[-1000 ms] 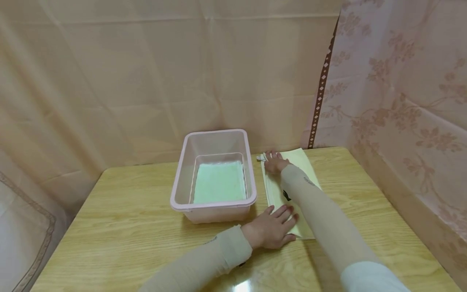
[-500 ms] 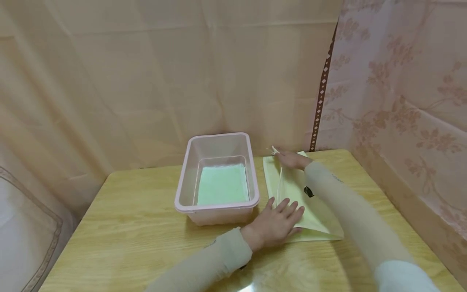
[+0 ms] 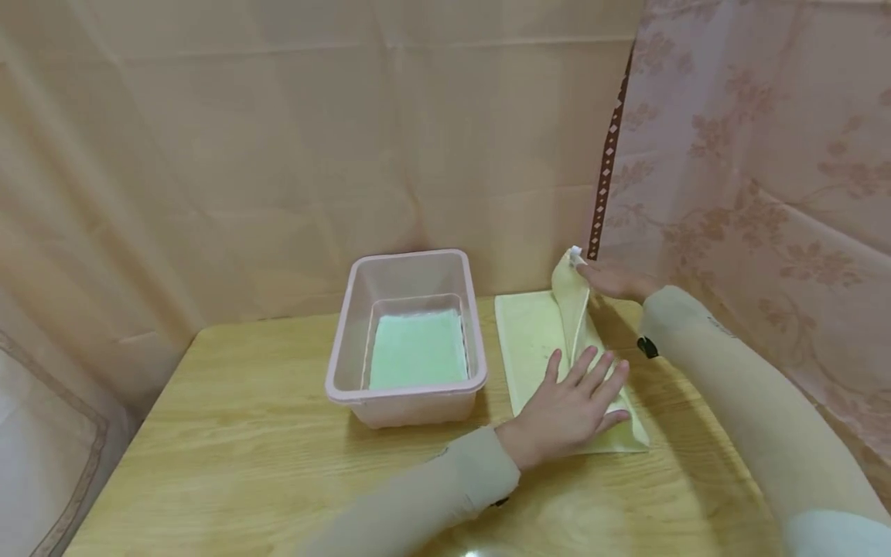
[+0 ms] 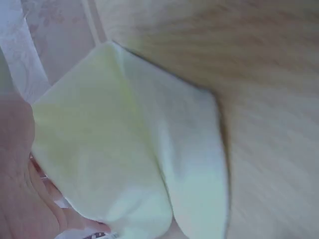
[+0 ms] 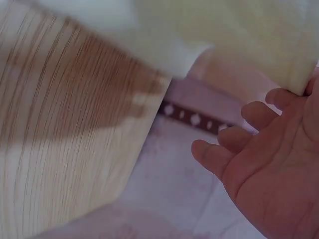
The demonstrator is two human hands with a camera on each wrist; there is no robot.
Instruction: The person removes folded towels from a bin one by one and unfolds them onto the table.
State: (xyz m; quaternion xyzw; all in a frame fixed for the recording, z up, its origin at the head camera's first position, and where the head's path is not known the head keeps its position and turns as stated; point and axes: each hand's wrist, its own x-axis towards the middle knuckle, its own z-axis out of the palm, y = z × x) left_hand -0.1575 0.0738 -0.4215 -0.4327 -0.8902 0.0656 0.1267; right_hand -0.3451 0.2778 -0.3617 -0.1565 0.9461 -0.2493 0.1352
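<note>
A pale yellow towel (image 3: 530,329) lies folded on the table at the right of the head view, part of it raised in an upright fold. At its far end my right hand (image 3: 616,280) pinches the lifted edge, near a small white tag. My left hand (image 3: 569,408) is spread over the near part of the towel, fingers straight. The right wrist view has the right hand (image 5: 274,164) with several fingers loosely bent below the hanging towel (image 5: 239,30); the thumb is hidden. In the left wrist view the towel (image 4: 99,144) rises beside the left hand (image 4: 22,189).
Left of the yellow towel stands a pink plastic tub (image 3: 407,394) with a folded light green cloth (image 3: 419,352) on its bottom. The wooden table (image 3: 264,433) ends at a beige curtain (image 3: 278,170) behind and a flowered one (image 3: 780,193) on the right.
My right hand has peeled the towel's top layer up and over to the right, from flat to a raised fold. My left hand has shifted slightly right, its fingers still spread.
</note>
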